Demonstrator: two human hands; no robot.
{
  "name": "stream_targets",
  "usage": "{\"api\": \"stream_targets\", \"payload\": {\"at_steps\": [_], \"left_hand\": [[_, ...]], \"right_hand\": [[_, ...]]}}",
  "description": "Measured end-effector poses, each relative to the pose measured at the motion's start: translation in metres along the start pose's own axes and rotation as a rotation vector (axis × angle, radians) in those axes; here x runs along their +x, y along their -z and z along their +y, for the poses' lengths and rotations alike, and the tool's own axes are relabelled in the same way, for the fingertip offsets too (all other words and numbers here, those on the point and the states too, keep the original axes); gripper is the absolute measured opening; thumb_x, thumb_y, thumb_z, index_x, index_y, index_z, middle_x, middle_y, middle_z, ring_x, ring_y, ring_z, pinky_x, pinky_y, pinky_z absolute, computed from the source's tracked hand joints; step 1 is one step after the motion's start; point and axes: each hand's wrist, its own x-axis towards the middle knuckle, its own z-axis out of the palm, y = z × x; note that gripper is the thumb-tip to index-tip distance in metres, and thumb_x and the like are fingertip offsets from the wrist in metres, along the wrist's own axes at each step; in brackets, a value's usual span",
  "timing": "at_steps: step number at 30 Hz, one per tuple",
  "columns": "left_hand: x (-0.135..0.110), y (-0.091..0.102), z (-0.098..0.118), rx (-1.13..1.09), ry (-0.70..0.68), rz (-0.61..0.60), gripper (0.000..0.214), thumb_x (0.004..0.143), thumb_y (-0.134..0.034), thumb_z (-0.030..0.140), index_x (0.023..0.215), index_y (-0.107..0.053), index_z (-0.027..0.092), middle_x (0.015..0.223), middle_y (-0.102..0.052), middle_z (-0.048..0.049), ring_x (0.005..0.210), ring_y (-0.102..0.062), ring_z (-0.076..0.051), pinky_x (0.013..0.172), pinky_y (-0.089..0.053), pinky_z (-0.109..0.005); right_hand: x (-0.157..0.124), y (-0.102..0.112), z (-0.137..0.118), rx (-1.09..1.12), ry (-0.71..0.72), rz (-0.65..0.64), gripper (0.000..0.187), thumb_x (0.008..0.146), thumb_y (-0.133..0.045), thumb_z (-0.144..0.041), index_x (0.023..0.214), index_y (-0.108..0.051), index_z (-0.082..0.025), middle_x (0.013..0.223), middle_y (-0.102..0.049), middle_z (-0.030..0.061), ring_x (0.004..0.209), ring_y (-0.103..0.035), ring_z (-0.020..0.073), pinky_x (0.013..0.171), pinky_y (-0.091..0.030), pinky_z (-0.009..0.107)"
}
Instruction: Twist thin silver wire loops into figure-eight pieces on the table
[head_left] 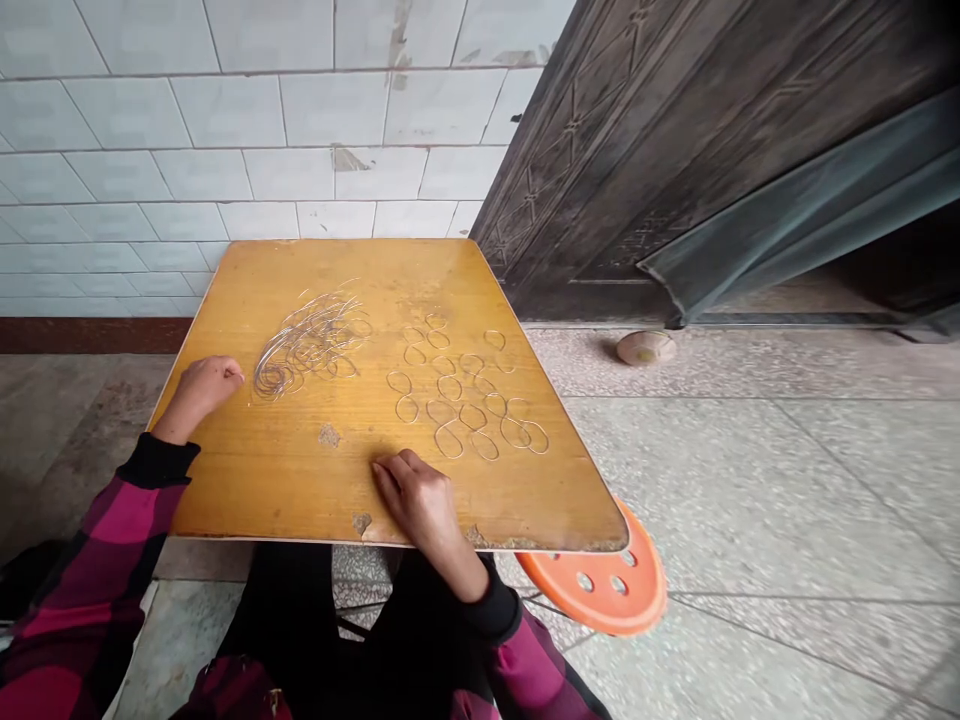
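Both hands rest on a yellow wooden table (390, 275). The left hand (206, 390) is closed in a loose fist just beside a tangle of wire (307, 345), and the right hand (420, 500) lies half curled near the table's near edge, though whether it pinches anything is hard to make out. Beyond the table rises one white tiled wall (225, 120), with one dark carved door (675, 170) to the right. One orange stool (619, 585) sits under the near right corner, partly hidden by the table. The tangle lies left of centre, its strands too knotted to count. To its right lie roughly twenty separate wire loops (461, 390), thin oval rings, some overlapping. One pale stone (645, 348) lies on the floor at right.
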Motion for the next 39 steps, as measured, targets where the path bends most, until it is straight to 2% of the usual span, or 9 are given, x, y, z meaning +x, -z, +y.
{"api": "stream_targets", "payload": {"at_steps": [5, 10, 15, 20, 24, 29, 32, 35, 39], "left_hand": [[-0.002, -0.011, -0.002, 0.049, 0.042, -0.05, 0.014, 0.07, -0.059, 0.027, 0.059, -0.063, 0.02, 0.057, -0.065, -0.0045, 0.052, -0.056, -0.018, 0.053, -0.031, -0.027], [0.015, -0.02, 0.005, 0.119, 0.078, -0.091, 0.017, 0.066, -0.061, 0.028, 0.051, -0.059, 0.02, 0.043, -0.054, -0.0046, 0.052, -0.056, -0.021, 0.052, -0.03, -0.029], [0.03, -0.021, 0.009, 0.214, 0.085, -0.044, 0.009, 0.059, -0.065, 0.019, 0.051, -0.059, 0.019, 0.055, -0.06, -0.0113, 0.065, -0.06, -0.028, 0.057, -0.035, -0.032], [0.029, -0.008, 0.003, 0.273, 0.022, -0.004, 0.002, 0.063, -0.063, 0.016, 0.061, -0.064, 0.017, 0.074, -0.067, -0.0183, 0.078, -0.062, -0.033, 0.065, -0.039, -0.036], [0.021, 0.016, -0.017, 0.273, -0.031, 0.014, 0.008, 0.065, -0.059, 0.018, 0.059, -0.062, 0.018, 0.076, -0.068, -0.0134, 0.078, -0.063, -0.029, 0.065, -0.038, -0.032], [0.004, 0.036, -0.025, 0.036, -0.036, -0.03, 0.009, 0.067, -0.055, 0.023, 0.06, -0.058, 0.021, 0.057, -0.066, -0.0034, 0.064, -0.061, -0.02, 0.059, -0.038, -0.025], [-0.005, 0.036, -0.011, -0.129, -0.103, -0.037, 0.006, 0.065, -0.053, 0.022, 0.066, -0.058, 0.02, 0.053, -0.062, -0.0003, 0.057, -0.059, -0.017, 0.057, -0.04, -0.024], [-0.008, 0.031, 0.009, -0.295, -0.115, -0.113, 0.009, 0.064, -0.051, 0.021, 0.068, -0.059, 0.019, 0.052, -0.06, 0.0003, 0.049, -0.056, -0.015, 0.051, -0.039, -0.024], [-0.01, 0.022, 0.032, -0.509, -0.089, -0.164, 0.01, 0.062, -0.052, 0.017, 0.069, -0.06, 0.018, 0.052, -0.057, 0.0005, 0.045, -0.05, -0.012, 0.045, -0.037, -0.023]], "right_hand": [[0.0, 0.001, -0.001, -0.02, 0.005, 0.003, 0.028, 0.096, -0.044, -0.028, 0.083, -0.066, -0.017, 0.075, -0.064, 0.0052, 0.064, -0.061, 0.0136, 0.058, -0.038, 0.023], [-0.001, 0.0, -0.001, -0.038, 0.005, 0.012, 0.029, 0.096, -0.044, -0.027, 0.079, -0.065, -0.017, 0.073, -0.062, 0.0048, 0.063, -0.059, 0.0134, 0.057, -0.037, 0.023], [-0.001, -0.001, -0.001, -0.036, 0.016, 0.016, 0.029, 0.096, -0.043, -0.027, 0.08, -0.065, -0.016, 0.073, -0.062, 0.005, 0.062, -0.059, 0.0132, 0.057, -0.036, 0.022], [-0.001, -0.001, -0.001, -0.036, 0.016, 0.024, 0.029, 0.096, -0.044, -0.027, 0.08, -0.065, -0.017, 0.073, -0.062, 0.0048, 0.063, -0.059, 0.0134, 0.056, -0.036, 0.023], [-0.001, -0.002, 0.0, -0.045, 0.033, 0.018, 0.029, 0.096, -0.044, -0.027, 0.078, -0.065, -0.017, 0.073, -0.062, 0.0048, 0.063, -0.059, 0.0137, 0.056, -0.036, 0.024], [-0.001, 0.002, -0.001, -0.06, 0.029, -0.017, 0.026, 0.095, -0.046, -0.027, 0.081, -0.066, -0.017, 0.075, -0.062, 0.0049, 0.063, -0.06, 0.0141, 0.055, -0.036, 0.024], [0.003, 0.016, -0.006, -0.053, 0.066, -0.103, 0.02, 0.093, -0.05, -0.024, 0.084, -0.067, -0.018, 0.077, -0.063, 0.0046, 0.063, -0.06, 0.0137, 0.055, -0.036, 0.024], [0.016, 0.035, -0.017, -0.029, 0.142, -0.19, 0.013, 0.089, -0.054, -0.022, 0.086, -0.066, -0.018, 0.082, -0.064, 0.0053, 0.065, -0.061, 0.014, 0.056, -0.038, 0.024], [0.052, 0.039, -0.038, 0.082, 0.218, -0.181, 0.018, 0.088, -0.055, -0.02, 0.104, -0.065, -0.018, 0.092, -0.064, 0.0063, 0.072, -0.062, 0.0148, 0.062, -0.042, 0.025]]}}
